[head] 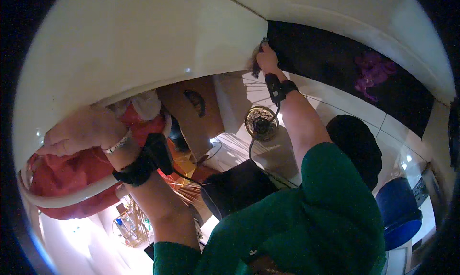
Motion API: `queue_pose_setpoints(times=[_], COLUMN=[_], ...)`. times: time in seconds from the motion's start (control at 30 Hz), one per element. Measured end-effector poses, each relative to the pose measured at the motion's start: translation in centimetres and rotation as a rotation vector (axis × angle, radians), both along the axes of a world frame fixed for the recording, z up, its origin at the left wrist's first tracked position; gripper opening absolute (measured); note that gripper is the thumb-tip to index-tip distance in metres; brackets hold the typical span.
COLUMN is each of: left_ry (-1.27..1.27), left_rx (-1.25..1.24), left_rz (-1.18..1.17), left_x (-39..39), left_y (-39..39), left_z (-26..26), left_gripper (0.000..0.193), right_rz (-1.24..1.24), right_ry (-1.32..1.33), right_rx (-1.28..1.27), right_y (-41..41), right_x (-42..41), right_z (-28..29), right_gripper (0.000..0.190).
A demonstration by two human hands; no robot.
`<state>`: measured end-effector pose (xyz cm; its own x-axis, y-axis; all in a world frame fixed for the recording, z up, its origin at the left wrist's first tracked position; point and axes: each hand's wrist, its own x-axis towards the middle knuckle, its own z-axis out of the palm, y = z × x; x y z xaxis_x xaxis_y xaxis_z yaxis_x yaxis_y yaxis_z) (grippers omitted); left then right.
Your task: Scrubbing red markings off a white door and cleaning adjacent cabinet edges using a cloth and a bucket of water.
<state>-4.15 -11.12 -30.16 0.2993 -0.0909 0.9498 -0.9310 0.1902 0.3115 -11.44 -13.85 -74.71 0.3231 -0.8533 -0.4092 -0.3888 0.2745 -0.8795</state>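
My right hand [267, 58], wearing a black wrist device, is closed around a dark bunched cloth or scrubber [256, 64]. It presses this at the corner where a pale smooth panel [143, 41] meets a black surface [316, 55]. My left hand [86, 129], with a bracelet and another black wrist device, rests at the lower left edge of the pale panel, above a red fabric item [72, 183]; its fingertips are partly hidden. A purple cloth [373, 73] lies crumpled on the black surface, to the right of my right hand.
A cardboard box [196, 113] with a hand slot stands under the panel edge. A round gold-rimmed object [261, 123] is on the tiled floor. A blue bucket [399, 214] stands at the right, and a wire basket [131, 226] of small items at the lower left.
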Motion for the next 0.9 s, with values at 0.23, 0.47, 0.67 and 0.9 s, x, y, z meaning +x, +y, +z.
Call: queue_pose_setpoints(times=[0.23, 0.47, 0.67, 0.9], left_ry=[0.022, -0.219, -0.066, 0.017], left_rx=[-0.011, 0.051, 0.016, -0.036], left_rz=[0.004, 0.17, -0.049, -0.309], left_x=[-0.6, 1.8, 0.8, 4.5], left_y=[1.3, 1.3, 1.1, -0.2], left_z=[1.0, 0.1, 1.1, 1.7], left_gripper=[0.044, 0.047, 0.041, 0.039], right_rz=[-0.465, -0.17, -0.295, -0.315], right_ry=[-0.06, -0.199, -0.219, -0.611], right_rx=[-0.576, -0.023, -0.539, 0.079], right_y=[4.0, 4.2, 6.8, 5.1], right_x=[4.8, 3.0, 0.3, -1.3], right_z=[7.9, -2.6, 21.0, 12.9], right_gripper=[0.044, 0.031, 0.054, 0.038])
